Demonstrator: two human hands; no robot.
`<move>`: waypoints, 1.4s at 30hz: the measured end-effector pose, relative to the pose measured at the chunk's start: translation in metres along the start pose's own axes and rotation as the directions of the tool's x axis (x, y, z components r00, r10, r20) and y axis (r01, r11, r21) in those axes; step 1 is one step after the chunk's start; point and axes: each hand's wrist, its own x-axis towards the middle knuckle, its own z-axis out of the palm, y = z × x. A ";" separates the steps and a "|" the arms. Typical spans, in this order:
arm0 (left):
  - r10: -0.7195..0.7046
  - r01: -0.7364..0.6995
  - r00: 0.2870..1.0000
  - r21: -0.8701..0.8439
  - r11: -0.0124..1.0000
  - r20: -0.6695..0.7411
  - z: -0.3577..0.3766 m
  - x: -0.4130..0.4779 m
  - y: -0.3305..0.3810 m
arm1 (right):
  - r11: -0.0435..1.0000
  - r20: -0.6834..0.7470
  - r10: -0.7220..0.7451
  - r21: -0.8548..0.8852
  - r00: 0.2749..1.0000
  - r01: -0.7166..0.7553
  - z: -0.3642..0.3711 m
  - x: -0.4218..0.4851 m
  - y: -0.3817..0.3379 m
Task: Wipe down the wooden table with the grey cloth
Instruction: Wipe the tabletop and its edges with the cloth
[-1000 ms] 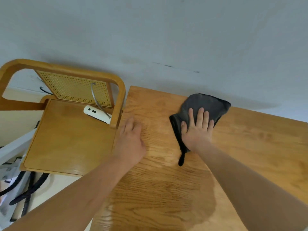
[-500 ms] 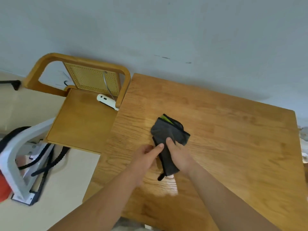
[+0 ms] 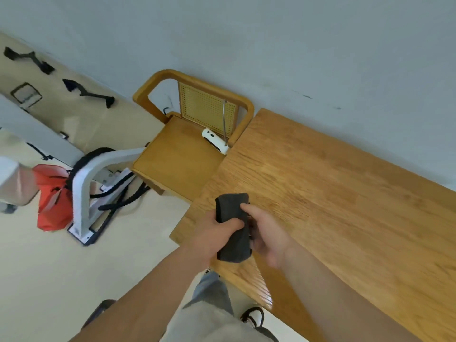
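Now I am holding the grey cloth [image 3: 233,227] up off the desk [image 3: 345,206] with both hands, where a second ago my right hand was pressing it flat and spread near the far edge and my left was resting bare on the wood. Nearest me, my left hand [image 3: 214,233] is wrapping its fingers [image 3: 230,224] closed around the left side of the bundle, and my right hand [image 3: 267,234] is gripping the other side, one finger lying across the top fold. The cloth is bunched into a narrow, doubled strip between them, hanging over the near left corner of the desk rather than touching it, as far as I can tell.

Half a second ago I was already gathering it on the surface; since then I am drawing it closer to my body and the view is swinging left. I judge that I am refolding to a fresh face before another pass, or finishing up; the pictures do not settle which. No damp patch is showing on the wood now, though glare is blurring the near edge.

Further off, the wooden chair [image 3: 177,159] is standing just beside the desk's left end, with a white device [image 3: 214,140] lying on its seat. Beyond that, a red bag [image 3: 53,198] is sitting on the floor by a white frame [image 3: 86,188].
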 end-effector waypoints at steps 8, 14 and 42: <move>0.031 -0.008 0.993 -0.197 0.980 0.115 -0.103 0.001 0.027 | 0.996 0.120 -0.015 -0.086 0.993 0.026 0.062 0.026 -0.024; 0.040 -0.046 0.996 -0.080 0.996 -0.077 -0.133 0.044 0.036 | 1.000 0.121 -0.016 0.023 0.993 0.013 0.103 0.059 -0.034; -0.077 0.124 0.992 0.702 0.701 -0.098 -0.161 0.145 -0.046 | -0.103 -0.136 -0.172 -0.982 0.976 -0.155 0.091 0.146 -0.047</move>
